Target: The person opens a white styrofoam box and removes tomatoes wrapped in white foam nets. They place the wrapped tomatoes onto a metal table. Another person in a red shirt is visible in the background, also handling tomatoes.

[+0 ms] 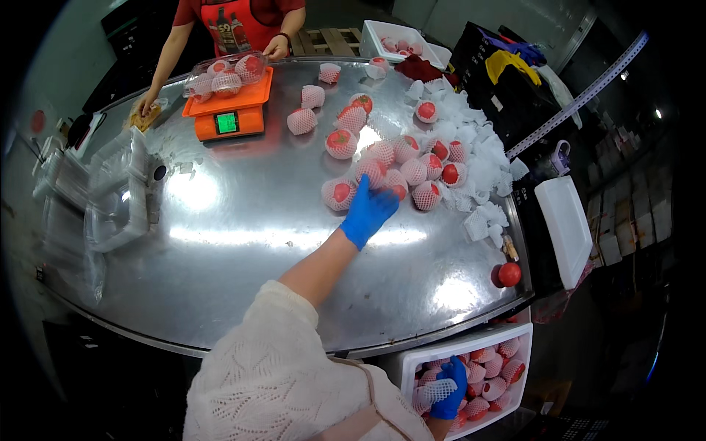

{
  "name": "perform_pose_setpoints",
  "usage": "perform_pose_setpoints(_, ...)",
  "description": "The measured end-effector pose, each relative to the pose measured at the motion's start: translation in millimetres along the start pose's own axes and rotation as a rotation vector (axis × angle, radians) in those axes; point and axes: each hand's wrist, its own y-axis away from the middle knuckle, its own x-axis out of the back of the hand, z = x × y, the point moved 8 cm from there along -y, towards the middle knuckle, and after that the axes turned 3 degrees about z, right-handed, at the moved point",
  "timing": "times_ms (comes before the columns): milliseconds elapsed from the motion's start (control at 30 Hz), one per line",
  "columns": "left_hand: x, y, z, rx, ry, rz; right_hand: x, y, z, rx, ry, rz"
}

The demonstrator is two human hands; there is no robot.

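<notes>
My left hand [370, 214], in a blue glove, reaches over the metal table with thumb and fingers apart. Its fingers are at the near edge of a group of tomatoes in pink foam nets; whether they touch the netted tomato [395, 183] in front I cannot tell. Another netted tomato [339, 193] lies just left of the thumb. Down at the right, my gloved right hand [451, 386] is inside a white foam box [527, 353] full of netted tomatoes [495, 388]. White foam netting [439, 390] is in its grip, and some fingers are hidden.
Across the metal table [248, 286], a person handles a clear tray of tomatoes [226, 81] on an orange scale [226, 124]. Clear plastic trays [116, 215] are stacked left. Loose foam nets [474, 149] pile up right, with a bare tomato [509, 274] near the edge.
</notes>
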Motion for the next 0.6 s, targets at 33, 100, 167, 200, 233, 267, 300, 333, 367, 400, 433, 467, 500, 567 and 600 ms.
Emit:
perform_pose_setpoints(33, 7, 2, 1, -0.015, -0.111, 0.088, 15, 0, 3, 0.062, 0.139, 0.035)
perform_pose_setpoints(100, 15, 11, -17, 0.04, -0.385, 0.092, 55, 3, 33, -0.036, 0.168, 0.158)
perform_pose_setpoints(167, 15, 32, -38, -0.051, -0.593, 0.055, 102, 13, 85, -0.046, 0.572, 0.189)
perform_pose_setpoints(200, 13, 48, -55, 0.005, -0.71, 0.042, 104, 22, 99, -0.151, 0.715, 0.042)
perform_pose_setpoints(233, 26, 59, -75, 0.085, -0.777, 0.041, 104, 33, 106, -0.261, 0.851, -0.103)
perform_pose_setpoints(267, 36, 71, -90, 0.167, -0.876, 0.058, 102, 46, 111, -0.353, 0.986, -0.269)
perform_pose_setpoints(300, 55, 74, -107, 0.234, -0.966, 0.005, 110, 53, 125, -0.379, 0.961, -0.256)
perform_pose_setpoints(333, 51, 80, -113, 0.156, -1.068, -0.075, 116, 55, 137, -0.371, 0.869, -0.162)
perform_pose_setpoints(367, 45, 86, -116, 0.08, -1.168, -0.152, 121, 58, 149, -0.358, 0.785, -0.087)
perform_pose_setpoints(400, 45, 86, -116, 0.058, -1.198, -0.16, 125, 59, 156, -0.352, 0.733, -0.054)
perform_pose_setpoints(433, 44, 86, -118, 0.037, -1.229, -0.168, 128, 59, 162, -0.349, 0.703, -0.038)
perform_pose_setpoints(467, 44, 86, -118, 0.017, -1.259, -0.176, 132, 58, 168, -0.351, 0.679, -0.03)
perform_pose_setpoints(500, 45, 85, -118, 0.081, -1.272, -0.153, 132, 57, 172, -0.349, 0.657, -0.026)
perform_pose_setpoints(567, 45, 84, -115, 0.21, -1.294, -0.103, 133, 56, 178, -0.347, 0.625, -0.026)
perform_pose_setpoints(600, 45, 84, -115, 0.217, -1.293, -0.109, 134, 56, 182, -0.346, 0.615, -0.022)
